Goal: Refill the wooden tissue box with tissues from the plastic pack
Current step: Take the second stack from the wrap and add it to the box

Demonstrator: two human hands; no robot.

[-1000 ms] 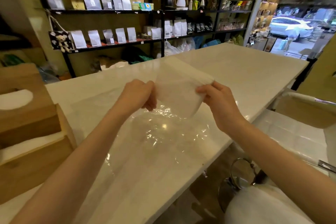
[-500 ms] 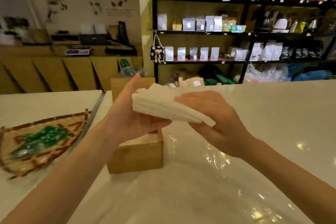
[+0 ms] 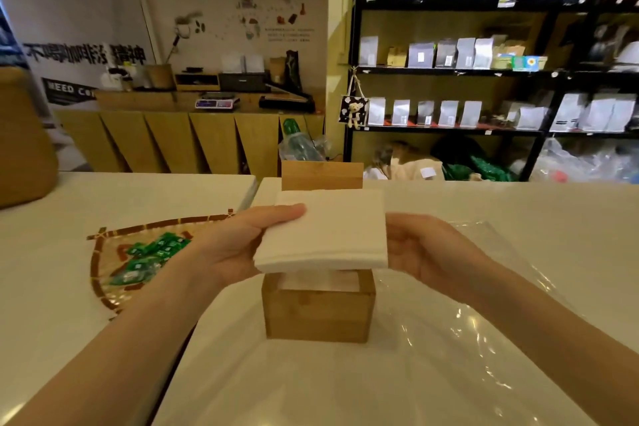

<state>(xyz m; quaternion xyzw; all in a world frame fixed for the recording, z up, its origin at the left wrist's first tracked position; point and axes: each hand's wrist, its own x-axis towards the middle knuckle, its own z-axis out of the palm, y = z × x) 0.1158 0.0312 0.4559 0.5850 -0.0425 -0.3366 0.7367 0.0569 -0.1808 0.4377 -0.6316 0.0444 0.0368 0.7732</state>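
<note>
Stack of tissues point(image 3: 328, 232) is held level, directly above the open wooden tissue box point(image 3: 320, 309), not yet lowered in. Some white tissue is visible inside the box at its near rim. The hinged lid point(image 3: 322, 176) is seen upright behind the stack.

Left hand point(image 3: 238, 242): closed on the stack's left edge, thumb on top, fingers presumably beneath. Right hand point(image 3: 420, 247): curled against the right edge; fingers are hidden under the stack, so the grip is taken as closed on it.

Empty plastic pack point(image 3: 484, 304) lies flattened on the worktop point(image 3: 518, 204), right of the box and partly under it.

Handling judgement: stack is light, soft, compressible; sheets are liable to fan or slide. Support at both short edges is advised, with light pinch only, and corners kept square to the box opening.
</note>
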